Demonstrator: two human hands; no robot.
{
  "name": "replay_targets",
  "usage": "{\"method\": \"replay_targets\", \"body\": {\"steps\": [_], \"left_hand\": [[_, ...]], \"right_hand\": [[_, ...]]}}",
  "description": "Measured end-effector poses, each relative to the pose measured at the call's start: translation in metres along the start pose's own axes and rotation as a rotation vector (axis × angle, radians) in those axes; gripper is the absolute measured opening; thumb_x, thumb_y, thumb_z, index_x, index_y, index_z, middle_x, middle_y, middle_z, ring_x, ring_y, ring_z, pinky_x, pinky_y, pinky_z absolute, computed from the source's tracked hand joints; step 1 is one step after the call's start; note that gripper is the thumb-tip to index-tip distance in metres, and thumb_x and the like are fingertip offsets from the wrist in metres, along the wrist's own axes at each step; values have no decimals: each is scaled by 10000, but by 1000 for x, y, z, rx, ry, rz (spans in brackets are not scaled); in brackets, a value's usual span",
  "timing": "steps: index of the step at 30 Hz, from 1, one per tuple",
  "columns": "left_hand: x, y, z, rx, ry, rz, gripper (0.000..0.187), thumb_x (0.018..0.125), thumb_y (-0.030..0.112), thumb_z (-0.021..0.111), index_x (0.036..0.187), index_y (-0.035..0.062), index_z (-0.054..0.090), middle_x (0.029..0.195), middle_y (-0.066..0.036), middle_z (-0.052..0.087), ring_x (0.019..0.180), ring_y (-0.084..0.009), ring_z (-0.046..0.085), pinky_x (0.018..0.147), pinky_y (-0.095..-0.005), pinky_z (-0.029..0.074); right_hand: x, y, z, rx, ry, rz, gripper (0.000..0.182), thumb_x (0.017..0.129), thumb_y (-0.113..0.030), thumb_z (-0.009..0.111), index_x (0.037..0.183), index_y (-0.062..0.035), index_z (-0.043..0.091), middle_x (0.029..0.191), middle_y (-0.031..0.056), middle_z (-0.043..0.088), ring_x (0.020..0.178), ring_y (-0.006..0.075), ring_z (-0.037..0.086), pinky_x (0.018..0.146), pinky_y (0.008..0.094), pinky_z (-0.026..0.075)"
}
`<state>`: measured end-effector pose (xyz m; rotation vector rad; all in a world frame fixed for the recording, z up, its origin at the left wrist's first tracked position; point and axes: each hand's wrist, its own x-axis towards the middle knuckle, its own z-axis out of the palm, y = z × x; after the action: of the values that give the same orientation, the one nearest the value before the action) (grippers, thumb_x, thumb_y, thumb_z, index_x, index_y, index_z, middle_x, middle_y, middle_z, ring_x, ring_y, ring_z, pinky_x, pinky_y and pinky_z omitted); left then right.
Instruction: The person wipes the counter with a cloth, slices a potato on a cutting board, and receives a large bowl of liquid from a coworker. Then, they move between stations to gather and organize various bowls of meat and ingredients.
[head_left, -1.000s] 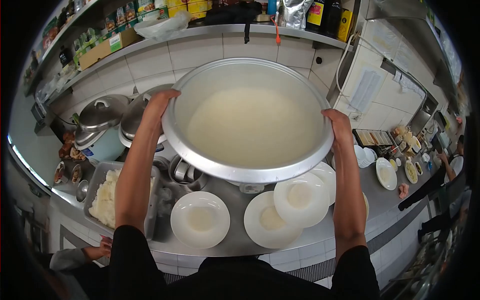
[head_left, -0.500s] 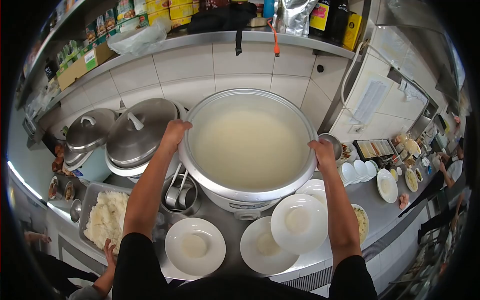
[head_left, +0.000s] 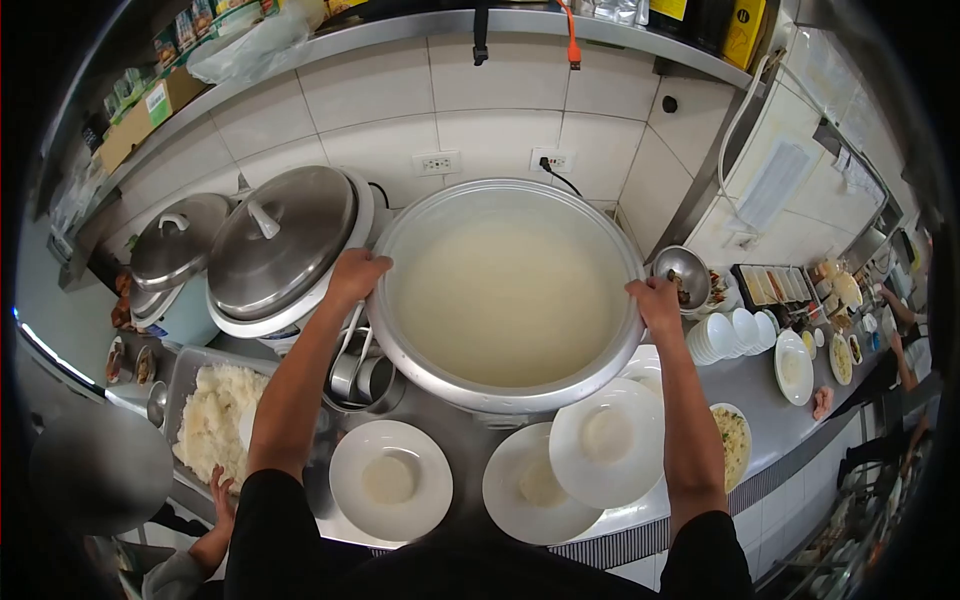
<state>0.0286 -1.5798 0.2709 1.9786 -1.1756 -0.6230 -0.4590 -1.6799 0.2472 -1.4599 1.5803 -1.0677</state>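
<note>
A wide, silver-rimmed pot (head_left: 632,345) holds cloudy whitish liquid (head_left: 505,300); what lies under its surface cannot be seen. My left hand (head_left: 357,276) grips the left side of the rim, thumb on top. On the opposite side my right hand (head_left: 656,303) is closed around the rim. Below the pot's front edge, the white cooker body is mostly hidden. Near my left forearm, a steel container (head_left: 385,402) holds ladles or scoops with long handles. White plates with round mounds of rice, one at left (head_left: 425,455) and another at right (head_left: 632,470), lie in front of the pot.
Lidded cookers (head_left: 285,245) stand left, above a tray of cooked rice (head_left: 205,425) with another person's hand (head_left: 222,500) beside it. At right are a steel bowl (head_left: 683,270), stacked white bowls (head_left: 712,340) and filled plates. A shelf (head_left: 400,30) crosses above wall outlets (head_left: 437,164).
The pot has shifted slightly toward me, with both hands on its rim. Its front edge now covers most of the cooker body, and wall outlets show behind. My view has tilted down.
</note>
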Motion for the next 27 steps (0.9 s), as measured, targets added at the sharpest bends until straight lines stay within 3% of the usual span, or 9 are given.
{"method": "replay_targets", "body": {"steps": [11,14,17,19,21,22,24,26,27], "left_hand": [[5,13,7,530,112,81,430,807,391,663,853,-32,725,857,-245,715,855,-403,702,773,-474,556],[16,16,23,654,303,291,354,857,319,647,893,-27,712,846,-236,714,855,-395,706,766,-470,560],[-24,43,8,449,599,429,279,897,240,613,923,-24,699,812,-232,711,824,-406,701,738,-485,545],[-79,47,-9,-15,679,445,319,966,251,569,864,-27,688,680,-198,664,688,-312,689,651,-433,509],[-151,32,-10,-378,644,105,457,1022,325,532,780,-46,647,599,-109,576,606,-162,567,571,-363,430],[-182,9,4,-504,702,144,565,1053,386,485,692,-34,595,574,-25,478,605,-90,435,538,-302,348],[-253,-18,36,-529,663,-61,600,1070,380,427,620,0,539,558,0,439,569,-98,401,551,-310,335],[-303,-58,85,-369,595,-101,571,1075,376,416,628,41,532,564,8,450,543,-87,425,541,-295,339],[-330,-47,99,-594,485,-317,536,1077,376,415,666,56,542,567,17,450,528,-79,423,527,-285,336]], "right_hand": [[-27,7,3,-287,26,-51,503,848,-387,656,798,113,651,650,205,619,629,275,612,650,427,483],[-86,-3,-10,-353,-58,-53,485,943,-382,597,776,72,643,586,134,581,537,202,561,547,393,434],[-150,-13,-39,-349,-221,57,426,1001,-319,562,744,12,638,515,29,498,450,99,462,461,314,346],[-190,-13,-44,-278,-190,118,371,993,-273,589,736,-11,642,511,-11,475,443,70,417,441,286,320],[-222,14,-40,55,-277,155,220,973,-128,571,803,-34,675,561,-41,500,447,31,393,423,225,287],[-234,35,-31,72,-320,154,201,967,-95,545,845,-23,687,613,-39,542,476,32,422,444,218,310],[-261,51,-5,73,-594,76,150,934,-67,573,880,-16,703,718,-13,639,602,69,525,549,241,416],[-285,39,19,-122,-856,-222,136,937,-130,624,935,-24,709,810,131,717,681,272,684,636,352,514],[-291,34,23,-272,-1020,-249,165,936,-173,612,973,-44,709,935,151,728,840,361,692,736,419,538]]}}
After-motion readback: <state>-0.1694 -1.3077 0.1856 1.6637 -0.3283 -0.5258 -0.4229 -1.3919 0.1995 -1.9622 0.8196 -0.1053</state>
